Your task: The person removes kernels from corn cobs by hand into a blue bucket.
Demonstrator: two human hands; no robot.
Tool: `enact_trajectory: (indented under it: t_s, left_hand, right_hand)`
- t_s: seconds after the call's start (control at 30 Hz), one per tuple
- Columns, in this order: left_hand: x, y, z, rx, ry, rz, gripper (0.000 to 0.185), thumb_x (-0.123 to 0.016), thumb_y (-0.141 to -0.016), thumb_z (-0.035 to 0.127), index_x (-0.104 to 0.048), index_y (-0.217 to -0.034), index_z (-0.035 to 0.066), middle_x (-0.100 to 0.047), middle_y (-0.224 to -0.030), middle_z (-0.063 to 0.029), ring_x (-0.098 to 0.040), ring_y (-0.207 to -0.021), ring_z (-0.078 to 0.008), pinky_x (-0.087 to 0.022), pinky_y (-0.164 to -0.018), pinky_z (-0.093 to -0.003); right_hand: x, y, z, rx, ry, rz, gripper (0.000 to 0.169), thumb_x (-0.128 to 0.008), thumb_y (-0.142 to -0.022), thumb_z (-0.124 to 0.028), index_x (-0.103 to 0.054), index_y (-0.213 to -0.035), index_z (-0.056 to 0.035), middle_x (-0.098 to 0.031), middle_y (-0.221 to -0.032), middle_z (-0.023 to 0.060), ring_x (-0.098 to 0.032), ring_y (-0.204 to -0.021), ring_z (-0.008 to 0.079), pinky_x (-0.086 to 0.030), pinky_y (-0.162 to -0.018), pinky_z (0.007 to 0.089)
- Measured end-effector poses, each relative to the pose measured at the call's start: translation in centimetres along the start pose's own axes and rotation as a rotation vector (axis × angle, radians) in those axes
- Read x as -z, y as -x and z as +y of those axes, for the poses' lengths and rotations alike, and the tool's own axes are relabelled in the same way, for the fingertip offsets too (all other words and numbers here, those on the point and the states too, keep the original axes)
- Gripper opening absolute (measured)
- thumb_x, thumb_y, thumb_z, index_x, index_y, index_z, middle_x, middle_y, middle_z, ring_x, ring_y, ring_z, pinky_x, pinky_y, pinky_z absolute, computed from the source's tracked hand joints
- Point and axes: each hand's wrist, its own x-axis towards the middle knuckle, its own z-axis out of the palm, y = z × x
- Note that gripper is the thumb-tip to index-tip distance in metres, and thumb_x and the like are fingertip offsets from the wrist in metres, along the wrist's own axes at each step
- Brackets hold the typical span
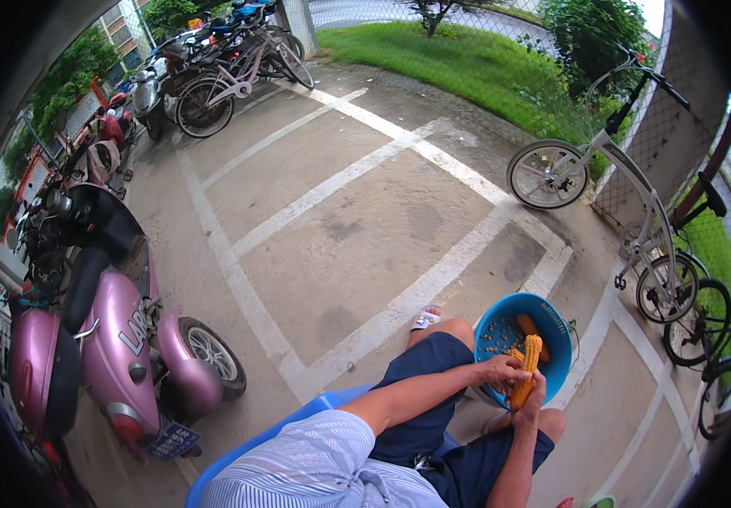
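Over a blue plastic basket (pixel 491 317), I hold an ear of dried yellow corn (pixel 530 359) close to upright. My right hand (pixel 529 399) grips its lower part. From the left, my left hand (pixel 504 373) has its fingers against the side of the ear; the exact grip is partly hidden. Loose kernels (pixel 495 348) are scattered on the basket's bottom. An orange-brown cob (pixel 526 324) lies in there too, partly covered by the ear I hold. The basket stands between my knees.
I sit on a blue plastic seat (pixel 333 399). A pink scooter (pixel 108 330) is parked at left. Bicycles (pixel 232 89) and scooters stand at far left. A grey bicycle (pixel 635 184) is by the chain-link fence (pixel 467 70). White lines (pixel 371 120) mark the concrete floor.
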Motion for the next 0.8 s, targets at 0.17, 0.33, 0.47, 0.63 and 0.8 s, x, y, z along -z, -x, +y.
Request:
enact_trajectory:
  t_s: [0.17, 0.33, 0.47, 0.63, 0.8]
  left_hand:
    - [1.2, -0.9, -0.7, -0.015, 0.075, 0.115, 0.053, -0.072, -0.087, 0.049, -0.064, -0.119, 0.007, -0.063, -0.088, -0.0025, -0.062, -0.072, -0.0110, -0.057, -0.062, -0.0254]
    - [0.9, -1.1, -0.7, -0.008, 0.077, 0.092, 0.053, -0.071, -0.088, 0.049, -0.065, -0.118, 0.005, -0.064, -0.094, -0.0044, -0.064, -0.074, -0.0121, -0.058, -0.066, -0.0262]
    - [1.0, -1.0, -0.7, 0.013, 0.068, 0.077, 0.053, -0.071, -0.088, 0.049, -0.065, -0.118, 0.005, -0.064, -0.094, -0.0043, -0.064, -0.074, -0.0124, -0.058, -0.067, -0.0259]
    - [0.7, -0.7, -0.4, 0.014, 0.062, 0.081, 0.053, -0.070, -0.088, 0.050, -0.064, -0.118, 0.006, -0.064, -0.095, -0.0042, -0.064, -0.076, -0.0122, -0.058, -0.067, -0.0265]
    - [0.5, -0.4, 0.0, 0.021, 0.052, 0.064, 0.053, -0.070, -0.088, 0.050, -0.064, -0.118, 0.006, -0.063, -0.096, -0.0036, -0.063, -0.078, -0.0124, -0.058, -0.068, -0.0275]
  right_hand:
    - [0.0, -0.3, 0.5, -0.018, 0.152, 0.001, 0.047, -0.046, -0.093, -0.052, -0.059, -0.103, -0.0076, -0.063, -0.072, 0.0057, -0.061, -0.051, 0.0173, -0.048, -0.038, 0.0273]
    - [0.5, -0.4, 0.7, -0.003, 0.178, 0.024, 0.049, -0.046, -0.093, -0.054, -0.059, -0.102, -0.0075, -0.063, -0.070, 0.0062, -0.060, -0.050, 0.0173, -0.048, -0.038, 0.0271]
    - [0.5, -0.4, 0.8, -0.038, 0.196, 0.054, 0.047, -0.044, -0.094, -0.050, -0.059, -0.101, -0.0064, -0.062, -0.071, 0.0067, -0.060, -0.050, 0.0177, -0.047, -0.038, 0.0281]
    - [0.7, -0.5, 0.8, -0.047, 0.224, 0.075, 0.047, -0.045, -0.093, -0.050, -0.059, -0.102, -0.0062, -0.062, -0.071, 0.0072, -0.060, -0.050, 0.0181, -0.047, -0.038, 0.0283]
    - [1.2, -0.6, 1.1, -0.027, 0.255, 0.081, 0.047, -0.044, -0.094, -0.050, -0.059, -0.103, -0.0063, -0.063, -0.072, 0.0074, -0.060, -0.051, 0.0178, -0.047, -0.038, 0.0281]
